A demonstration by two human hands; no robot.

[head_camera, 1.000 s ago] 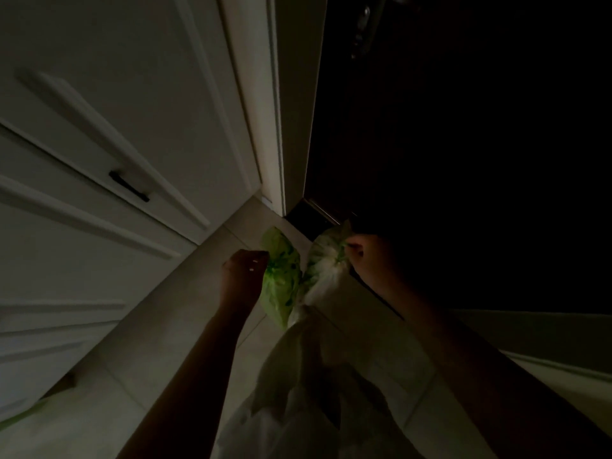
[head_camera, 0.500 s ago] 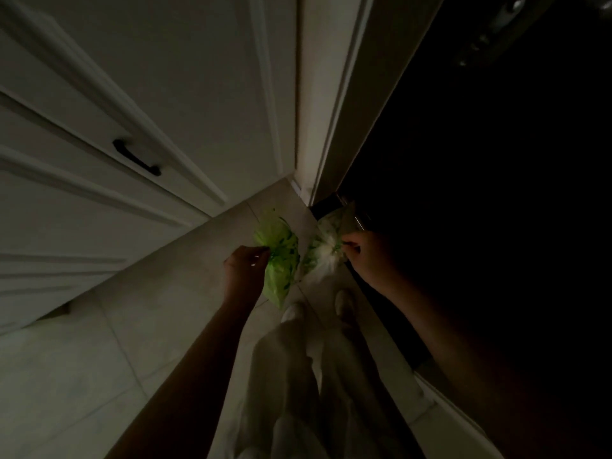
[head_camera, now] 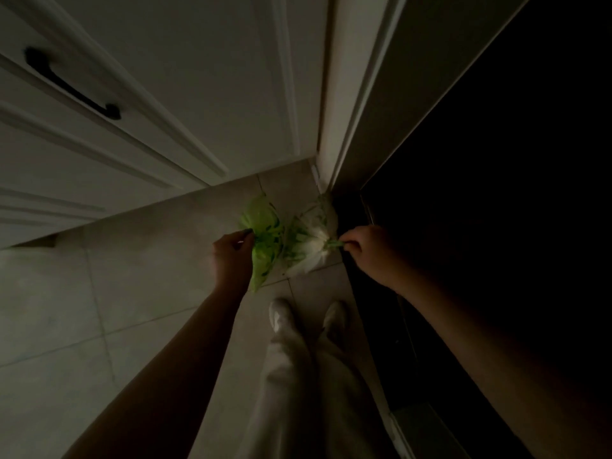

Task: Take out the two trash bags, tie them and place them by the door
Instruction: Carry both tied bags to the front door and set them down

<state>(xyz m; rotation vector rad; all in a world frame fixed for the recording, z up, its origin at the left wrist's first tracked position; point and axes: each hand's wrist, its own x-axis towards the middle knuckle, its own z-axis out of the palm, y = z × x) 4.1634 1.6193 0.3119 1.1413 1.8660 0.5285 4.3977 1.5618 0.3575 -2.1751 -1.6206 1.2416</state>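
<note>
Dim tiled floor (head_camera: 149, 293) fills frame centre; left hand (head_camera: 231, 256) pinches the bright green plastic trash bag (head_camera: 263, 236), right hand (head_camera: 371, 250) pinches the paler white-filled green bag (head_camera: 311, 240) beside it.

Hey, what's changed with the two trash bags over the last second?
Both bags have come down toward the floor by the dark doorway, and the view now looks more steeply down. The left hand still holds the green bag, and the right hand still pinches the whitish bag.
</note>
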